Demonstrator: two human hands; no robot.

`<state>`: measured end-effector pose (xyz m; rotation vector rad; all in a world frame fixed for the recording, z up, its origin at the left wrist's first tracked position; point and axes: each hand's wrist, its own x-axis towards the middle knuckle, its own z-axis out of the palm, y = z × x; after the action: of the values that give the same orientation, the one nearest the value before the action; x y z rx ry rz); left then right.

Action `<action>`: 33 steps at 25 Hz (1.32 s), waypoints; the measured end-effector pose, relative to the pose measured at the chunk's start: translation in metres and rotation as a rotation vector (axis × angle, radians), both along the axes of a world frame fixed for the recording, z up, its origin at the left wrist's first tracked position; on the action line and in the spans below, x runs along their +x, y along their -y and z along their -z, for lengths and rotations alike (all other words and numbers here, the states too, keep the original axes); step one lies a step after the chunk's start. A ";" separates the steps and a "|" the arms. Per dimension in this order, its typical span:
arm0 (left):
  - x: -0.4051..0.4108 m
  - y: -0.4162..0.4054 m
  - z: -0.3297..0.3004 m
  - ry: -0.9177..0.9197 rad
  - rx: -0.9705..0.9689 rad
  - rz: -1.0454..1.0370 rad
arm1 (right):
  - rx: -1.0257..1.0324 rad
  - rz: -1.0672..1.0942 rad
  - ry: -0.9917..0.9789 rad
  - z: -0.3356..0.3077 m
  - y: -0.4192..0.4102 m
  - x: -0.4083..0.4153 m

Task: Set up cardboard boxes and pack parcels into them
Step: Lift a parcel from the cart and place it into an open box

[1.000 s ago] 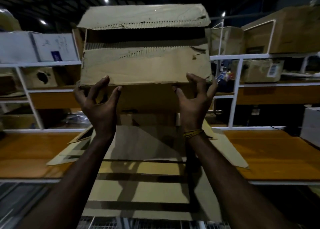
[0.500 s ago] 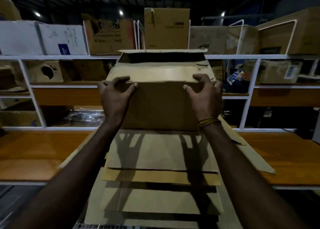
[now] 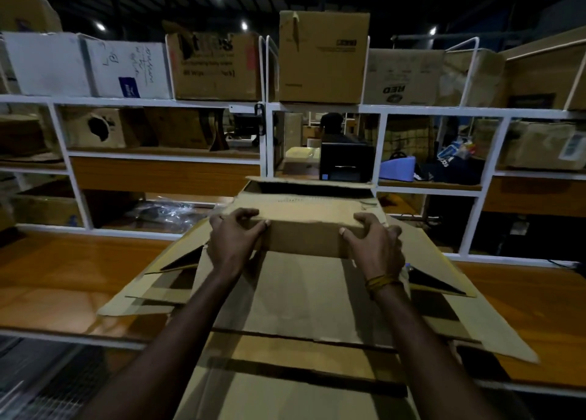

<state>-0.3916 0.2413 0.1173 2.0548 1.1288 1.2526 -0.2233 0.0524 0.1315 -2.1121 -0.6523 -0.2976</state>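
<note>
A brown cardboard box [image 3: 304,226] stands on a pile of flattened cardboard sheets [image 3: 304,296] on the wooden workbench [image 3: 69,276]. Its near top flap is folded down flat and its far side shows a dark gap. My left hand [image 3: 236,238] grips the box's near left corner, fingers curled over the top edge. My right hand [image 3: 375,245] grips the near right corner the same way, a yellow band on its wrist.
White metal shelving [image 3: 266,107] rises behind the bench, loaded with brown and white cartons [image 3: 323,57]. A black printer [image 3: 345,162] sits on the shelf just behind the box. A person is seen through the shelving beyond it. Flat cardboard hangs over the bench's front edge.
The box has come down from head height onto the cardboard pile. Both hands moved down with it and now grip its near top corners.
</note>
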 end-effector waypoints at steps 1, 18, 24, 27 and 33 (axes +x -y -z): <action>0.003 -0.001 0.010 -0.020 -0.005 -0.012 | -0.027 -0.006 -0.014 0.010 -0.002 0.004; 0.106 -0.045 -0.037 -0.617 0.334 0.115 | -0.399 -0.447 0.216 -0.012 -0.073 0.128; 0.134 -0.075 -0.043 -0.617 0.355 0.200 | -0.401 -0.399 0.280 -0.018 -0.102 0.140; 0.151 -0.098 -0.047 -0.656 0.313 0.200 | -0.451 -0.343 0.294 -0.031 -0.126 0.157; 0.181 -0.131 -0.049 -0.802 0.258 0.218 | -0.599 -0.363 0.293 -0.034 -0.160 0.189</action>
<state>-0.2105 0.3720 0.1667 2.9067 1.0308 0.4663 -0.0340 0.2124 0.1652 -2.4642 -1.4196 -0.2249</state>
